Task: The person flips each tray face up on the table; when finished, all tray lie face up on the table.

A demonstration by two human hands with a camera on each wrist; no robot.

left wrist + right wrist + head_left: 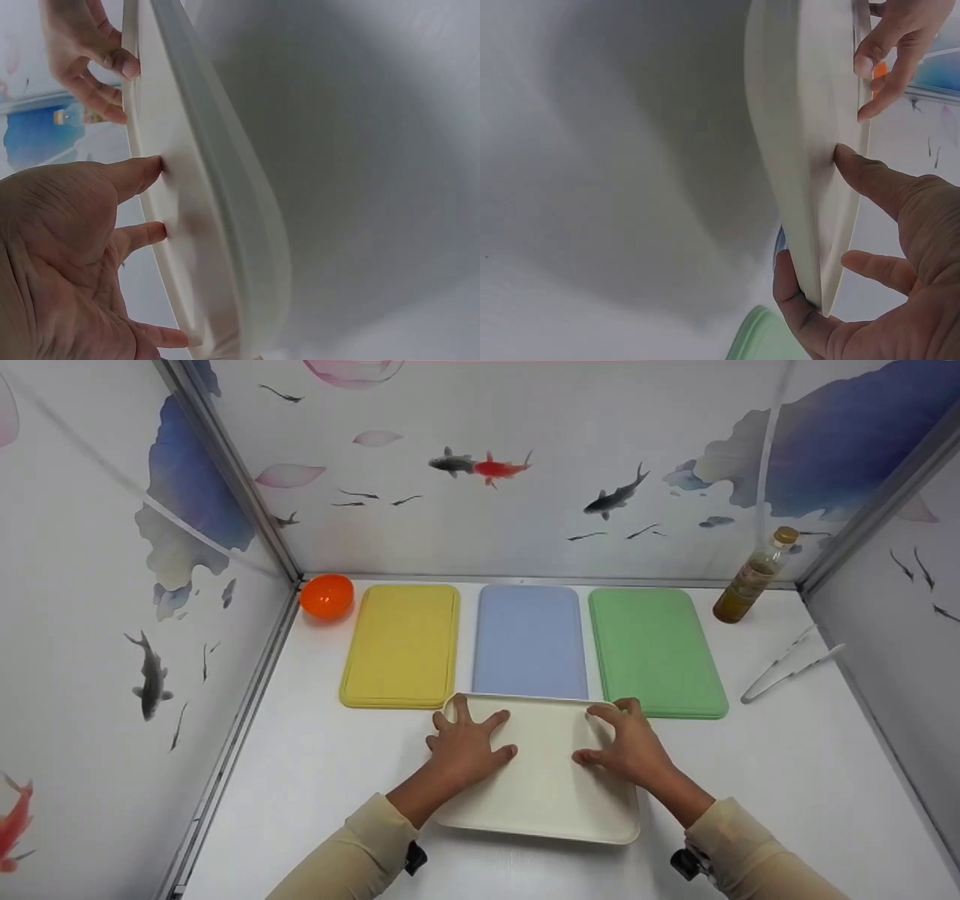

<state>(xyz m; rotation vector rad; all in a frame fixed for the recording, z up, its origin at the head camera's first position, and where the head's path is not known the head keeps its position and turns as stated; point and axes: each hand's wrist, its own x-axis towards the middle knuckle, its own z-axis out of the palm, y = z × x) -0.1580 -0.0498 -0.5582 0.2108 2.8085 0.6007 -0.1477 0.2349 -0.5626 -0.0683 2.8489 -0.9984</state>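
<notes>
A cream rectangular tray (544, 780) is held at a tilt above the white table, its underside and shadow visible in both wrist views. The left hand (466, 750) grips its far left corner, thumb and two fingers spread on the inner face (169, 195), the other fingers at the left rim. At the far right corner, the right hand (634, 746) has its thumb on the inner face and a finger curled round the rim (823, 289). Just beyond the tray's far edge lie a blue board (529, 641), a yellow board (401, 645) and a green board (656, 652).
An orange bowl (327, 597) stands in the back left corner. Toward the back right is a bottle of yellowish liquid (742, 589) with a gold cap, and metal tongs (784, 675) lie nearer the right wall. Printed panels (495, 532) enclose the table at the back and sides.
</notes>
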